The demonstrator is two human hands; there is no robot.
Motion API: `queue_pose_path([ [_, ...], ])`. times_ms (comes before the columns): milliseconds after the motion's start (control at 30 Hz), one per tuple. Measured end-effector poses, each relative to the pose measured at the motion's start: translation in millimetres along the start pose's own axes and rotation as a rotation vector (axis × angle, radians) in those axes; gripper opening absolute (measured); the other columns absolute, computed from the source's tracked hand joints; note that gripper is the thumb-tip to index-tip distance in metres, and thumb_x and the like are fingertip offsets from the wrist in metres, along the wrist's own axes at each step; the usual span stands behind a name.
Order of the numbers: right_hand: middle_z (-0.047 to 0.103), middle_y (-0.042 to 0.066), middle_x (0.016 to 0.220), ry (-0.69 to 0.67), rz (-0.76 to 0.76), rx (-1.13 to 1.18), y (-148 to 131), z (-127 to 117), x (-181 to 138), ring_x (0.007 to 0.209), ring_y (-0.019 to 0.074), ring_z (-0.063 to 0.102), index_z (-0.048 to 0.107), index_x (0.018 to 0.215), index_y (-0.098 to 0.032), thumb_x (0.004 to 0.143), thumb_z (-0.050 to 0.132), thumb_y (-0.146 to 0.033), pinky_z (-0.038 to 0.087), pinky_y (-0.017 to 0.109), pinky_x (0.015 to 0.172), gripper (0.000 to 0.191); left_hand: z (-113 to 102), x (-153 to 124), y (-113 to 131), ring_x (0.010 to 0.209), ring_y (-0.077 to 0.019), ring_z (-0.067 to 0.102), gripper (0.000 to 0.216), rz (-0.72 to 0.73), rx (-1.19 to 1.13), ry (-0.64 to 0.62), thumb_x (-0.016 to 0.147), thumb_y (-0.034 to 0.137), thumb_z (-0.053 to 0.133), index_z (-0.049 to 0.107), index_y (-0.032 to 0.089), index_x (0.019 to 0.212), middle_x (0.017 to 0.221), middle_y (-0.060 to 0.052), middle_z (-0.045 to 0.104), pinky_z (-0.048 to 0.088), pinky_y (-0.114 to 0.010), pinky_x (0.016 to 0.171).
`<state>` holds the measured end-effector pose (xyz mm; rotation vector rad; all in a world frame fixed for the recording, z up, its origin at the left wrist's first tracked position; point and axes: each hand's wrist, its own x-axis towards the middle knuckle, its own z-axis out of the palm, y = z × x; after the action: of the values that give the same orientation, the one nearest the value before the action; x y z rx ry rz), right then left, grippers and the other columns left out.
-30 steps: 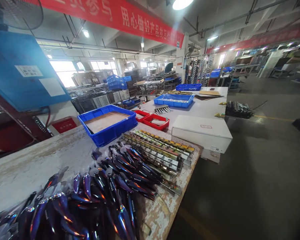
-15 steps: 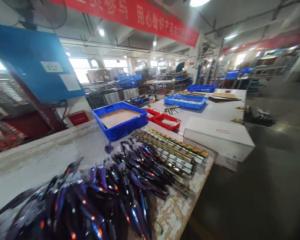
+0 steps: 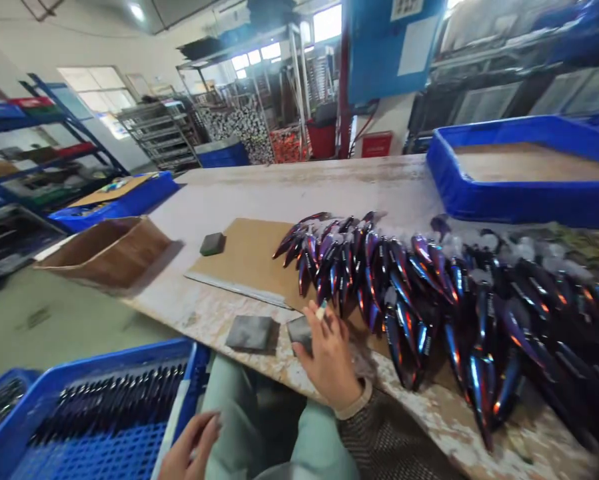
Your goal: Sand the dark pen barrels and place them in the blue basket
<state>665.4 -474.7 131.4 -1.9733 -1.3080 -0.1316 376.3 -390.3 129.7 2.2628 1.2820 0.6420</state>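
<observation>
My right hand is over the front edge of the table, fingers apart, with a small pale wrap on one fingertip. Beside its thumb and forefinger lies a flat grey block, partly covered by the hand. Another grey block rests just left of it. My left hand is low near my lap, its fingers loosely bent and nothing visible in them. A heap of dark purple fishing lures with clear lips spreads to the right, partly on a sheet of cardboard. A dark block sits on the cardboard.
A blue crate with rows of dark lures stands at lower left. An open brown carton is at the table's left end, near a blue tray. At the right stands a large blue bin.
My view has swung left and down from the far tables to the near worktop. Both my hands have come into view.
</observation>
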Motion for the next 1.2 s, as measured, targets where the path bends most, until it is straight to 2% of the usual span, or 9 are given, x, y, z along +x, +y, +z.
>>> queue_pose_path([
  [67, 0.04, 0.011, 0.151, 0.009, -0.028, -0.044, 0.3, 0.3, -2.3, 0.14, 0.0358, 0.03, 0.041, 0.146, -0.015, 0.09, 0.063, -0.024, 0.035, 0.055, 0.109, 0.06, 0.0, 31.0, 13.9, 0.075, -0.0221, 0.071, 0.025, 0.095, -0.026, -0.049, 0.089, 0.053, 0.056, 0.07, 0.033, 0.093, 0.085, 0.001, 0.074, 0.059, -0.032, 0.066],
  [200, 0.036, 0.012, 0.154, -0.014, -0.12, -0.154, -1.2, 4.5, -4.5, 0.141, 0.0375, 0.027, 0.039, 0.148, -0.014, 0.094, 0.06, -0.035, 0.034, 0.055, 0.108, 0.061, 3.5, 123.2, 53.7, 0.08, -0.0188, 0.068, 0.023, 0.299, 0.032, -0.137, 0.092, 0.042, 0.052, 0.067, 0.027, 0.099, 0.088, -0.002, 0.073, 0.055, -0.03, 0.076],
  [300, 0.032, 0.012, 0.156, -0.049, -0.137, -0.231, -2.9, 10.0, -3.2, 0.142, 0.0386, 0.024, 0.039, 0.149, -0.013, 0.094, 0.06, -0.039, 0.034, 0.056, 0.107, 0.063, 16.2, 200.6, 75.2, 0.081, -0.0167, 0.067, 0.025, 0.272, 0.165, -0.19, 0.095, 0.038, 0.048, 0.065, 0.023, 0.106, 0.088, -0.002, 0.072, 0.052, -0.028, 0.079],
  [433, 0.035, 0.01, 0.155, -0.078, -0.176, -0.323, -3.5, 18.7, -1.6, 0.142, 0.0387, 0.026, 0.045, 0.146, -0.016, 0.094, 0.061, -0.04, 0.03, 0.057, 0.109, 0.06, 60.3, 297.0, 97.5, 0.096, -0.0172, 0.066, 0.031, 0.276, 0.185, -0.24, 0.094, 0.029, 0.056, 0.06, 0.017, 0.123, 0.111, -0.008, 0.07, 0.05, -0.028, 0.089],
  [533, 0.038, 0.007, 0.153, -0.088, -0.202, -0.383, -3.2, 23.7, -1.7, 0.141, 0.039, 0.028, 0.053, 0.139, -0.019, 0.095, 0.059, -0.039, 0.03, 0.058, 0.108, 0.049, 100.4, 348.8, 115.5, 0.112, -0.0223, 0.061, 0.035, 0.277, 0.195, -0.272, 0.096, 0.033, 0.058, 0.059, 0.015, 0.126, 0.126, -0.011, 0.063, 0.048, -0.04, 0.099],
  [633, 0.037, 0.005, 0.154, -0.07, -0.215, -0.439, -2.7, 27.0, -2.0, 0.14, 0.0386, 0.03, 0.054, 0.139, -0.021, 0.094, 0.056, -0.036, 0.034, 0.056, 0.104, 0.048, 131.0, 382.8, 132.8, 0.117, -0.0255, 0.058, 0.038, 0.259, 0.206, -0.28, 0.096, 0.04, 0.058, 0.058, 0.017, 0.127, 0.131, -0.011, 0.059, 0.047, -0.05, 0.101],
  [900, 0.039, 0.004, 0.153, 0.025, -0.357, -0.535, 20.2, 40.0, -3.0, 0.132, 0.0394, 0.041, 0.059, 0.134, -0.019, 0.079, 0.06, -0.032, 0.041, 0.051, 0.094, 0.057, 174.3, 440.2, 162.9, 0.114, -0.025, 0.06, 0.038, 0.172, 0.266, -0.382, 0.096, 0.043, 0.059, 0.06, 0.017, 0.124, 0.128, -0.011, 0.06, 0.05, -0.048, 0.099],
  [1100, 0.045, 0.0, 0.148, 0.087, -0.332, -0.522, 26.4, 48.8, -2.8, 0.127, 0.0363, 0.049, 0.064, 0.129, -0.025, 0.087, 0.057, -0.034, 0.043, 0.049, 0.093, 0.044, 174.2, 457.8, 155.8, 0.107, -0.0228, 0.063, 0.038, 0.187, 0.329, -0.516, 0.094, 0.047, 0.06, 0.064, 0.016, 0.117, 0.119, -0.009, 0.065, 0.052, -0.045, 0.094],
  [1200, 0.049, -0.005, 0.145, 0.146, -0.319, -0.539, 24.1, 53.2, -1.5, 0.126, 0.0316, 0.051, 0.067, 0.123, -0.03, 0.09, 0.057, -0.022, 0.044, 0.046, 0.092, 0.035, 163.0, 471.2, 152.6, 0.1, -0.0221, 0.066, 0.036, 0.207, 0.386, -0.572, 0.093, 0.049, 0.062, 0.068, 0.016, 0.105, 0.109, -0.006, 0.069, 0.054, -0.042, 0.091],
])
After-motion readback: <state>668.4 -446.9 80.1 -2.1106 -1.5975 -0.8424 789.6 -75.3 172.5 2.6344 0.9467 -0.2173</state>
